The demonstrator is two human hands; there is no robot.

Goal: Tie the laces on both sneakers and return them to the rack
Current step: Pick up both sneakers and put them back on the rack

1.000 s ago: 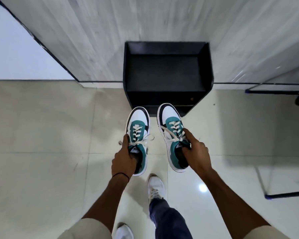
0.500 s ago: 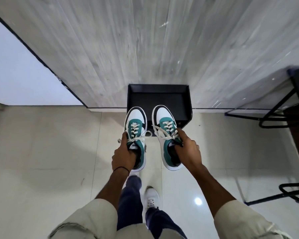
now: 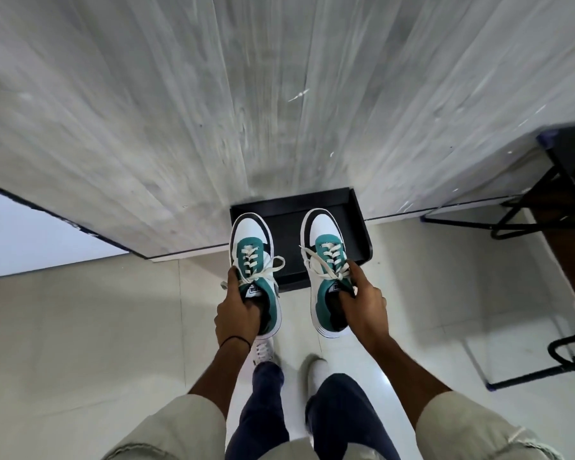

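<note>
I hold two white, teal and black sneakers in the air, toes pointing away from me. My left hand [image 3: 238,313] grips the left sneaker [image 3: 253,247] by its collar, fingers inside the opening. My right hand [image 3: 362,303] grips the right sneaker [image 3: 324,250] the same way. Both show white laces tied in bows. The black rack [image 3: 356,224] stands on the floor against the grey wall, directly below and beyond the sneakers' toes.
A grey wood-grain wall [image 3: 279,111] rises ahead. Black metal furniture legs [image 3: 518,220] stand at the right, with another frame [image 3: 565,356] lower right. My own feet in white shoes [image 3: 263,350] are on the glossy tiled floor [image 3: 80,343].
The view has risen and tilted, so the rack looks smaller and farther down. Both sneakers stayed in my hands and moved a little apart, now over the rack's top.
</note>
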